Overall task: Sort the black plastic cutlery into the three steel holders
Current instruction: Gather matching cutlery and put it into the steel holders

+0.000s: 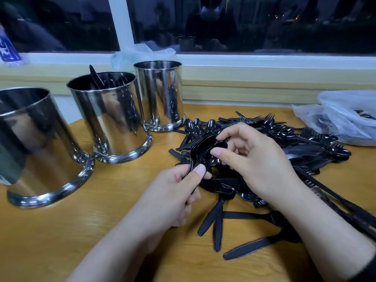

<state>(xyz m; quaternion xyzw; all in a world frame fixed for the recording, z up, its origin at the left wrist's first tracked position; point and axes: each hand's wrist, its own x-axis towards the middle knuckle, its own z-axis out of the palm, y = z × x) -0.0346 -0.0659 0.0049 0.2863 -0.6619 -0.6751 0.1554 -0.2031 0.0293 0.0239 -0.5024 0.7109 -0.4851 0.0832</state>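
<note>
Both hands are busy over the near side of the heap of black cutlery (264,151) spread across the right half of the table (91,210). The left hand (175,192) has its fingers curled round a nested stack of spoons (203,151), thumb pressed on top, while the right hand (250,157) pinches the bowl end of the same stack between thumb and forefinger.

The three steel holders (114,117) stand in a row toward the table's far left edge, well apart from the hands; only the middle one shows cutlery inside.

The stack looks loosely nested, so I'd expect a spoon could slide out if the left grip slackens on the way over. Handles (217,218) jut from the heap near the wrists and a forearm might sweep some toward the near edge. The plastic bag (345,117) at the right edge holds more.
</note>
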